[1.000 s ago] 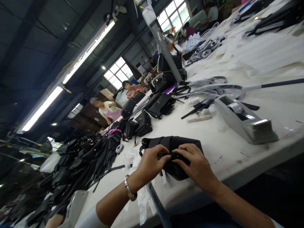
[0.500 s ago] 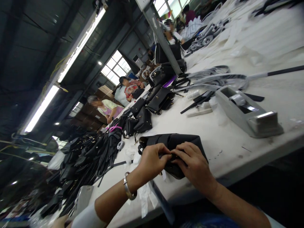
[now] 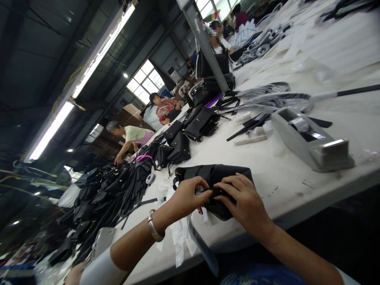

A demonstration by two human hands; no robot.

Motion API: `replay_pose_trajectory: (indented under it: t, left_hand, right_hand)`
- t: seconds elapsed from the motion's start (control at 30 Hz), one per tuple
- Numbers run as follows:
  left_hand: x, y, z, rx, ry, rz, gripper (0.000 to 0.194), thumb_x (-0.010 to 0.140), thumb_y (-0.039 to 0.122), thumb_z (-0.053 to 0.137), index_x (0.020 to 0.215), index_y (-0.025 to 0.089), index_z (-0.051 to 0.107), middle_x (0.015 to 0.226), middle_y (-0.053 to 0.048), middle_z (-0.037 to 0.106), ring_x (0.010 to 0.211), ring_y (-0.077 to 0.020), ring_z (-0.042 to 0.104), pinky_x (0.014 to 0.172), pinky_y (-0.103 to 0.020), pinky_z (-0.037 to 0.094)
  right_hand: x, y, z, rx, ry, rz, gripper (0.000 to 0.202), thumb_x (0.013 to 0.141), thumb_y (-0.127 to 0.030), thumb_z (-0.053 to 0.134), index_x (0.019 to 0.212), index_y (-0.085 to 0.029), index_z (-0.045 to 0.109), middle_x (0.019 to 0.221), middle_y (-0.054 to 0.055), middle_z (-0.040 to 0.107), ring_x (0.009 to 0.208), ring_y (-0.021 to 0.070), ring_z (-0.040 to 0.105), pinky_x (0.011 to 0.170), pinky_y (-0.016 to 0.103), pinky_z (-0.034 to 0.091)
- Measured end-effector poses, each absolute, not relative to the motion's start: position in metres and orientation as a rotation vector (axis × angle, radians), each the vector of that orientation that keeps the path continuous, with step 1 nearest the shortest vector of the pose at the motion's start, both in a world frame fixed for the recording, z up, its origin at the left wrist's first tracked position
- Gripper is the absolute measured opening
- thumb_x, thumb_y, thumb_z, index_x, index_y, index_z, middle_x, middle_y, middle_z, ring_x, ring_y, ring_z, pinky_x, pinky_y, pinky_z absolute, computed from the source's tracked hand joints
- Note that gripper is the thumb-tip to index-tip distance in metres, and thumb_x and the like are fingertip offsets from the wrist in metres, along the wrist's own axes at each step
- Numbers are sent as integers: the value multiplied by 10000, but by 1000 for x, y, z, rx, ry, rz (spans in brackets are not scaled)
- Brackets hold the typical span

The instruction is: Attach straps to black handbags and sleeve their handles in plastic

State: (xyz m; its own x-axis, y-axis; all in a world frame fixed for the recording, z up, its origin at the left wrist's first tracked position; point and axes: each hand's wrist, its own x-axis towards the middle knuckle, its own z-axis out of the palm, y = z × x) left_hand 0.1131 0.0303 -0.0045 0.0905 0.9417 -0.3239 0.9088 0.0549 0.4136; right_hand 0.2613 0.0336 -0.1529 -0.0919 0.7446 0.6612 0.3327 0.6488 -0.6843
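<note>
In the head view, the black bag (image 3: 228, 171) lies on its side on the white table (image 3: 285, 186), near the front edge and between the two hands; the left hand (image 3: 185, 196) pinches a dark edge of this bag between thumb and fingers; the right hand (image 3: 249, 202) grips the same part from the other side, its fingertips close to the left ones; the exact piece under the fingers is small and partly hidden, so I cannot tell if it is a flap, a strap end or a fitting.

For doing this fine finger work well, I judge that both pinches should be close together, so the soft material does not fold between them; the force should be even and small, because a strong pull may crease the bag or mark its surface; the table can carry the weight, and the fingers only guide; it is also good to watch the grey strip (image 3: 202, 247) hanging over the edge, and the thin white strips (image 3: 179, 243) beside it, which could catch; the metal bracelet (image 3: 154, 226) on the left wrist should not rub the bag.

The tape dispenser (image 3: 314, 142) stands to the right; other black bags (image 3: 202, 122) lie farther back; a co-worker (image 3: 135, 133) reaches toward a dark pile (image 3: 101, 194).
</note>
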Motion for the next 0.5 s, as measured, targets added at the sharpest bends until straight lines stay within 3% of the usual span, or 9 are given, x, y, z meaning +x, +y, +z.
replay_pose_trajectory:
  t: [0.07, 0.17, 0.33, 0.5]
  left_hand:
    - [113, 31, -4, 1782, 1823, -1, 221, 868, 348, 568, 790, 154, 640, 591, 17, 625, 509, -128, 600, 478, -207, 421]
    - [116, 31, -4, 1931, 1821, -51, 293, 875, 342, 548, 653, 160, 608, 566, 24, 568, 534, -118, 560, 491, -204, 374]
    - [123, 28, -8, 2180, 1859, -64, 252, 846, 263, 561, 612, 170, 566, 538, 52, 455, 536, -102, 434, 514, -229, 277]
    - [128, 24, -15, 2141, 1830, -24, 261, 873, 237, 527, 622, 166, 522, 567, 58, 434, 565, -99, 420, 523, -221, 269]
  right_hand:
    - [262, 35, -154, -883, -1696, 461, 289, 851, -223, 709, 1138, -225, 680, 1055, 66, 667, 1032, 267, 602, 1075, 533, 393]
    - [264, 40, -156, -844, -1704, 524, 319, 845, -218, 703, 1162, -238, 676, 1062, 68, 661, 1035, 266, 604, 1034, 512, 439]
    - [268, 47, -159, -749, -1669, 533, 250, 842, -218, 702, 1091, -236, 703, 1021, 67, 669, 1033, 269, 612, 1016, 508, 466]
    - [262, 45, -159, -700, -1601, 479, 225, 876, -169, 647, 1095, -184, 697, 1013, 92, 656, 1045, 276, 588, 1004, 521, 490]
